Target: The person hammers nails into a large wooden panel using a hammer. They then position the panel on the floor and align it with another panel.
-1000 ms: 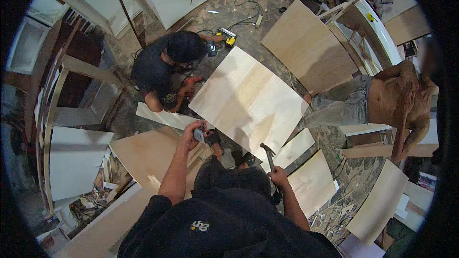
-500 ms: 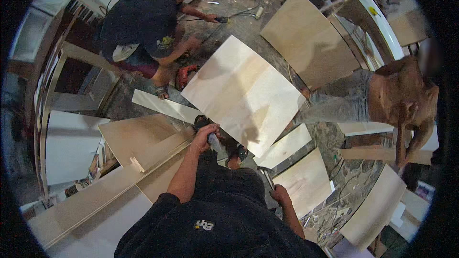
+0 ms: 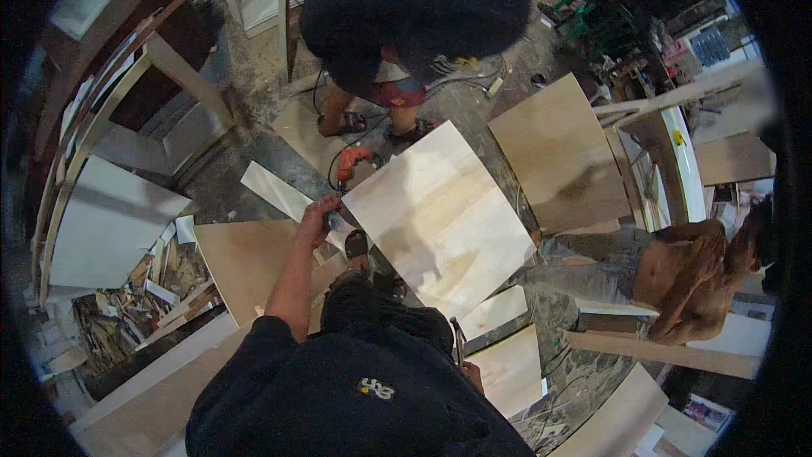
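Observation:
My left hand (image 3: pixel 316 222) reaches forward to the left corner of a square plywood panel (image 3: pixel 448 203). Its fingers are curled round something pale and translucent, perhaps plastic, too unclear to name. Low by my right side, my right hand (image 3: pixel 474 375) is closed on what looks like a hammer (image 3: pixel 458 340), its metal end pointing up and its lower part hidden by my body. The plywood panel is raised over the floor in front of me. Under my left forearm is a brown wooden sheet (image 3: pixel 245 262), and a narrow pale board (image 3: pixel 275 190) lies beyond it.
A red-orange power tool (image 3: pixel 355 167) lies past the panel, near the feet of a person in a dark shirt (image 3: pixel 423 8). Another person in grey jeans (image 3: pixel 592 267) is at the right. Plywood sheets (image 3: pixel 558 152) and wood scraps (image 3: pixel 118 322) stand or lie around.
My left hand has moved left and forward, to the panel's left corner. My view has turned and shifted. The person in the dark shirt has risen from a crouch into a bent-over stance.

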Available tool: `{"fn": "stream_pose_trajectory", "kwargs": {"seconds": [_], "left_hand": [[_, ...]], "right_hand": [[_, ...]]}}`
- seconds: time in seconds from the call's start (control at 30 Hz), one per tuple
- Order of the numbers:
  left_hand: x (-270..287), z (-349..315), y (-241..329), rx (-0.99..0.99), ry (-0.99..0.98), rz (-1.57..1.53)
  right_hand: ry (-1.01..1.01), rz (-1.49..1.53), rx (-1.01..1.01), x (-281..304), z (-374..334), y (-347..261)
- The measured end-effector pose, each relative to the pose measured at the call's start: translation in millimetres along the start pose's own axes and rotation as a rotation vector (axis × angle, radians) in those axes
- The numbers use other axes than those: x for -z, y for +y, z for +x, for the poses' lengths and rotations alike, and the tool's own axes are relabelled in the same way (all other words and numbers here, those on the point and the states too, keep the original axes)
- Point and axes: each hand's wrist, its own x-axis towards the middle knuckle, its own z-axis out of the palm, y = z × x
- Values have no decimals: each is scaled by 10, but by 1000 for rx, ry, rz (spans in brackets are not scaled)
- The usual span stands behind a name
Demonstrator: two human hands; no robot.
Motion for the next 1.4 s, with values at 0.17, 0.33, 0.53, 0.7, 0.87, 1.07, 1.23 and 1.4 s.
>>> {"fn": "stream_pose_trajectory", "kwargs": {"seconds": [0.17,0.33,0.53,0.7,0.87,1.07,1.23,1.4], "left_hand": [[203,110,577,-88,74,-55],[148,-72,538,12,229,-231],[254,445,1021,133,45,-228],[465,1994,1908,92,41,-45],[518,3474,2699,175,-157,394],[-32,4471,3217,289,-547,763],[-842,4878,2649,327,-686,869],[-1171,4663,2003,476,-735,943]], "right_hand": [[-154,265,394,-96,547,-337],[97,-549,355,-72,663,-1229],[-77,-46,209,-158,219,-1885],[150,464,-29,-943,335,-2768],[302,889,-106,-1953,292,-4426],[427,1057,41,-2654,-591,-5669],[576,904,51,-2869,-697,-6105],[623,1198,59,-3324,-554,-6261]]}}
